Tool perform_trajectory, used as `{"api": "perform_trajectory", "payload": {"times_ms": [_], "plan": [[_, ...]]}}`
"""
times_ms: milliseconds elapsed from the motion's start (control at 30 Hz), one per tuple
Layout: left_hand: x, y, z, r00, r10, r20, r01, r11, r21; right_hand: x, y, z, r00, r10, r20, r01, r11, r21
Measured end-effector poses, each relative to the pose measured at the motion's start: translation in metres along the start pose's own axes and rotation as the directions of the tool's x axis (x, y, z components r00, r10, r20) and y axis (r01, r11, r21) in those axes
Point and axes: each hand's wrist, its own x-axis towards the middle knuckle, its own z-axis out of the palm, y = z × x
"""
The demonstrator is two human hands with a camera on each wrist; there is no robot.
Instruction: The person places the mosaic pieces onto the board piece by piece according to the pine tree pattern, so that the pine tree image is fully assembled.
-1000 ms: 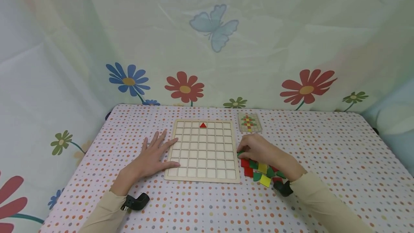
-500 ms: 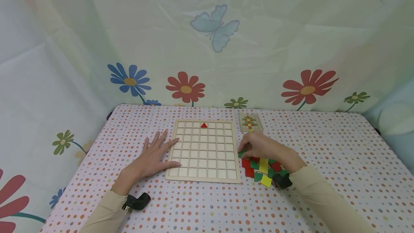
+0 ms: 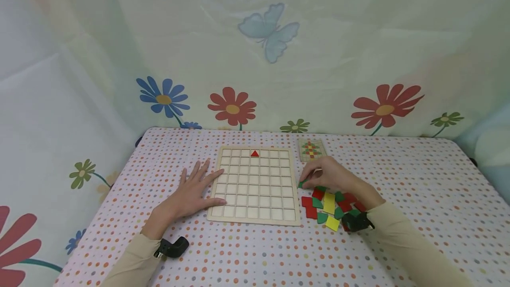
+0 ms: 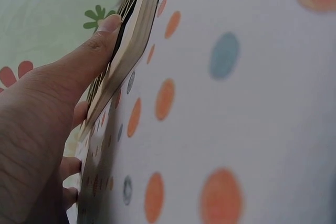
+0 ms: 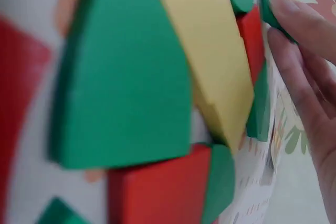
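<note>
Fingers spread, my left hand [image 3: 192, 194] rests at the left edge of a wooden grid board [image 3: 253, 189]; its thumb [image 4: 89, 51] and one fingertip lie on the board's rim. A red triangle [image 3: 255, 154] sits in the middle cell of the board's far row. Just beyond the board's right edge, my right hand [image 3: 330, 174] pinches a green piece with one curved side [image 5: 269, 14] between thumb and fingers. Below that hand lies a loose group of red, green and yellow pieces, among them a yellow square [image 3: 332, 223] and a green curved piece [image 5: 126, 77].
A small pattern card [image 3: 301, 156] with a tree design lies behind my right hand, right of the board's far corner. A dotted cloth [image 3: 247, 256] covers the table. A flowered curtain [image 3: 191, 48] hangs behind and at the sides.
My right hand has drawn slightly away from the group with the green piece, and some pieces under it have shifted. The left hand has stayed on the board's edge.
</note>
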Motion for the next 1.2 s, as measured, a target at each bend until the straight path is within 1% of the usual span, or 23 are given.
{"api": "perform_trajectory", "payload": {"times_ms": [133,267,433,533,733,833,933,1200], "plan": [[0.002,0.001,0.001,1.0,0.003,0.002,-0.003,1.0,0.011,0.009,-0.004,-0.001,0.995,-0.034,-0.093,0.031,0.999,-0.039],[0.001,0.001,0.0,1.0,0.001,-0.004,-0.001,1.0,0.013,0.031,-0.013,0.007,0.986,-0.082,-0.143,0.075,0.996,-0.058],[-0.001,0.0,0.001,1.0,-0.003,-0.005,0.003,1.0,0.004,0.064,-0.03,0.025,0.978,-0.139,-0.154,0.138,0.99,-0.018],[-0.001,0.0,0.002,1.0,-0.002,-0.003,0.002,1.0,-0.004,0.083,-0.039,0.035,0.977,-0.153,-0.148,0.155,0.988,-0.001],[0.001,-0.002,0.002,1.0,-0.005,0.005,0.005,1.0,0.002,0.115,-0.05,0.049,0.974,-0.181,-0.136,0.176,0.983,-0.048],[0.001,-0.002,0.003,1.0,-0.008,0.007,0.008,1.0,-0.001,0.124,-0.053,0.054,0.973,-0.193,-0.126,0.183,0.979,-0.089],[0.001,-0.002,0.003,1.0,-0.018,0.016,0.018,1.0,0.001,0.128,-0.054,0.058,0.976,-0.185,-0.116,0.171,0.978,-0.121],[0.002,-0.003,0.002,1.0,-0.006,0.008,0.006,1.0,0.005,0.131,-0.053,0.064,0.982,-0.158,-0.1,0.143,0.98,-0.137]]}}
